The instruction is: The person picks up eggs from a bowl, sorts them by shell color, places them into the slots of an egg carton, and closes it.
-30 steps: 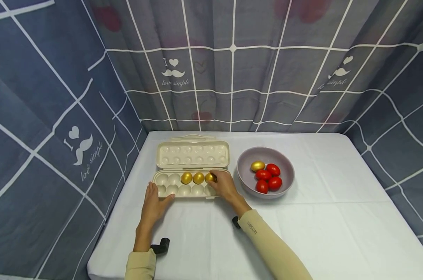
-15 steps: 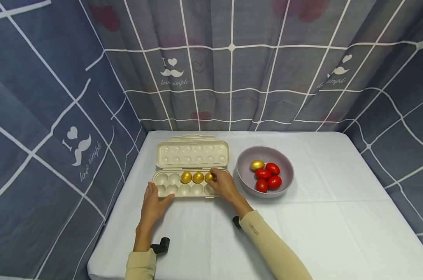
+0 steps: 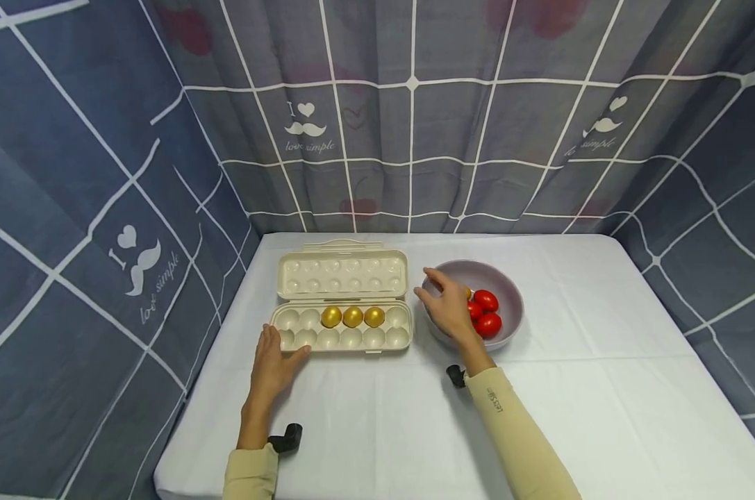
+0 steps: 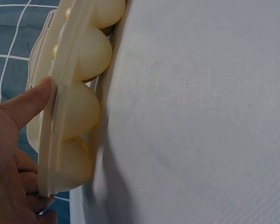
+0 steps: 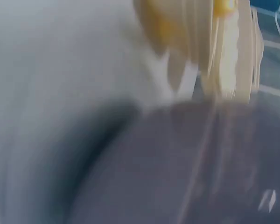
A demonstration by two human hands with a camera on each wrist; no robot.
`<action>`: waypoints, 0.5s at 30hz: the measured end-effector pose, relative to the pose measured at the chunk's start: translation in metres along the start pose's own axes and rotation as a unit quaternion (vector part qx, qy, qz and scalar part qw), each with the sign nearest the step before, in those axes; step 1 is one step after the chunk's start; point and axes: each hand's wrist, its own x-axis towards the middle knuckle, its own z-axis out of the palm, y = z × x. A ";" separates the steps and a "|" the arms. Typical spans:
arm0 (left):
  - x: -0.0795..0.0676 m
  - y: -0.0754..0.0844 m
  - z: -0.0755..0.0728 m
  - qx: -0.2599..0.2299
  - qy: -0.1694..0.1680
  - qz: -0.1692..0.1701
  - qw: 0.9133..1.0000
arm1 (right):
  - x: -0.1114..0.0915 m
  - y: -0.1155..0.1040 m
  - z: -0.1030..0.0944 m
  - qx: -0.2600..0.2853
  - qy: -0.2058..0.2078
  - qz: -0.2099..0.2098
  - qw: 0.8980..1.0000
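Observation:
My left hand [image 3: 271,368] holds the front left corner of a cream egg carton [image 3: 327,352], its thumb on the front edge and its fingers along the left end. The left wrist view shows that thumb pressing the carton rim [image 4: 49,140]. Three golden eggs [image 3: 353,317] sit side by side in the back row of cups. Over the left side of a mauve bowl [image 3: 516,300] hovers my right hand [image 3: 450,309], fingers spread and nothing held. Red eggs [image 3: 486,301] and part of a golden egg [image 3: 467,293] show in the bowl; the hand hides others.
The carton's lid [image 3: 342,274] lies folded back behind its base. A white cloth [image 3: 590,389] covers the table. Grey-blue curtains [image 3: 377,139] with white lines stand behind and at both sides.
My right hand has let go of the third golden egg, leaving it in its cup, and has moved right to the bowl. The left hand stays at the carton corner.

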 end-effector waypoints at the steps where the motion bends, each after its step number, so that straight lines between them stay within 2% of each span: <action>1: 0.000 0.000 0.000 -0.001 0.001 -0.001 1.000 | 0.001 0.003 -0.007 -0.003 0.003 0.007 1.000; 4: -0.001 0.001 0.000 -0.007 0.000 -0.002 1.000 | 0.002 0.017 -0.029 -0.029 0.018 0.016 0.999; 9: -0.001 0.001 0.001 -0.009 0.001 -0.004 1.000 | -0.004 0.039 -0.062 -0.077 0.018 0.034 0.996; 15: -0.002 0.000 0.000 -0.007 0.003 0.001 1.000 | -0.006 0.043 -0.075 -0.082 0.016 0.049 0.995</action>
